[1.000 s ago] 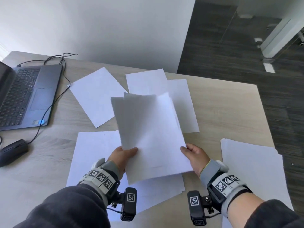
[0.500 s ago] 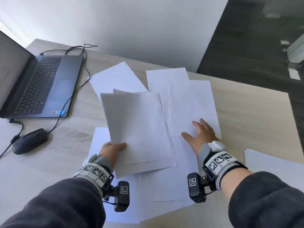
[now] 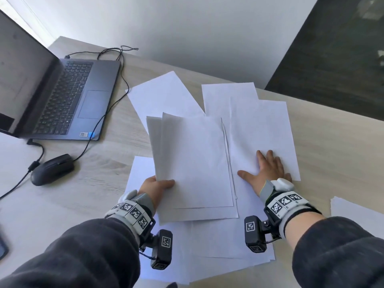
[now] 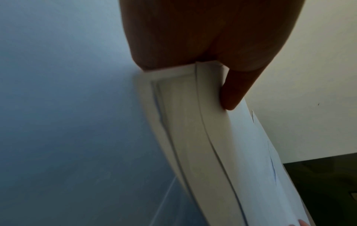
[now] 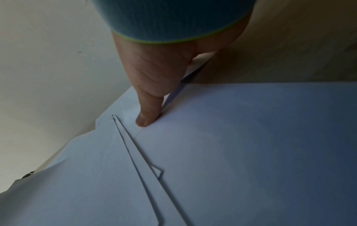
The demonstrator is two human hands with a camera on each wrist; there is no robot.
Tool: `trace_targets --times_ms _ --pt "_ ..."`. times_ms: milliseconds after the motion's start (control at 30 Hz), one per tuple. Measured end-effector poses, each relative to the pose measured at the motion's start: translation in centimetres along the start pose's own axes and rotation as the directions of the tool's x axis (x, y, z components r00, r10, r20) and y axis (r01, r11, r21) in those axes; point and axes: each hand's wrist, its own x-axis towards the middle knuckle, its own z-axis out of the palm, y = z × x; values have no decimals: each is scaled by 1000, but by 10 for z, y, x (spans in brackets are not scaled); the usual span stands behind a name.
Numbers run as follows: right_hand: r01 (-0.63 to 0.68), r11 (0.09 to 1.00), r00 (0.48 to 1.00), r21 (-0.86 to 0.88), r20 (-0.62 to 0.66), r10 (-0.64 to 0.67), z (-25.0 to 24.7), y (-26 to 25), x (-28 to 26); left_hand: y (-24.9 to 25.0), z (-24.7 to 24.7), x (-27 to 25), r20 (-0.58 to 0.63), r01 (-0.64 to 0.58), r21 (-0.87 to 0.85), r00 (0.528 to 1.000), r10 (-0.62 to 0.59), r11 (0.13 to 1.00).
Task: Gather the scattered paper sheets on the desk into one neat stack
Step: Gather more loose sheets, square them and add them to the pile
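My left hand (image 3: 158,187) pinches a bundle of white sheets (image 3: 193,163) by its lower left edge, thumb on top, and holds it tilted above the desk. The left wrist view shows that thumb (image 4: 231,94) pressed on the sheet edges (image 4: 193,122). My right hand (image 3: 268,171) lies flat, fingers spread, on a loose sheet (image 3: 264,129) to the right of the bundle; its thumb (image 5: 148,113) presses the paper (image 5: 241,137). More sheets lie at the back left (image 3: 162,94), back middle (image 3: 224,94) and under my wrists (image 3: 218,242).
An open laptop (image 3: 62,96) stands at the left with a black mouse (image 3: 52,169) and cables in front of it. Another white sheet (image 3: 357,210) lies at the desk's right edge. The wooden desk (image 3: 332,154) ends at the right over dark floor.
My right hand let go of the bundle and moved right onto the loose sheet, where it now lies flat. The left hand keeps holding the bundle alone.
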Motion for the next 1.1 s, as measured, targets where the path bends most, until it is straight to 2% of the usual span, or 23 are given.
trace_targets --times_ms 167,267,367,433,533,600,667,733,767,833,933,1000,1100 --pt "6 997 998 73 -55 -2 -3 8 2 0 0 1 -4 5 32 1000 -5 999" --pt "60 991 991 123 -128 -44 -10 13 2 0 0 0 7 6 31 1000 -6 1000" --pt "105 935 972 338 -234 -24 -15 12 -3 -1 -1 0 6 7 44 1000 -7 999" --pt "92 872 983 480 -185 -2 -14 10 -10 0 0 -1 4 2 56 1000 -2 998" --pt "244 858 969 452 -147 -198 2 2 -25 0 1 -5 1 -26 81 1000 26 996" --pt "308 841 949 445 -77 -307 5 -11 -50 1 3 -9 5 -47 95 999 47 994" --pt "377 850 903 368 57 -425 8 -26 -75 4 5 -10 4 -46 86 999 46 995" --pt "495 843 827 212 183 -532 13 -39 -95 7 6 -14 4 -16 113 1000 16 993" --pt "545 826 794 146 227 -564 18 -43 -100 9 6 -17 4 -4 132 1000 4 991" --pt "588 807 763 64 286 -579 31 -46 -104 11 6 -22 26 -32 179 999 28 983" --pt "582 808 759 93 296 -581 36 -48 -112 11 8 -29 34 -136 295 991 132 946" --pt "560 809 759 177 283 -587 33 -44 -118 9 10 -31 34 -153 364 988 151 919" --pt "467 831 815 303 217 -537 27 -29 -121 8 14 -38 65 -154 378 988 140 913"
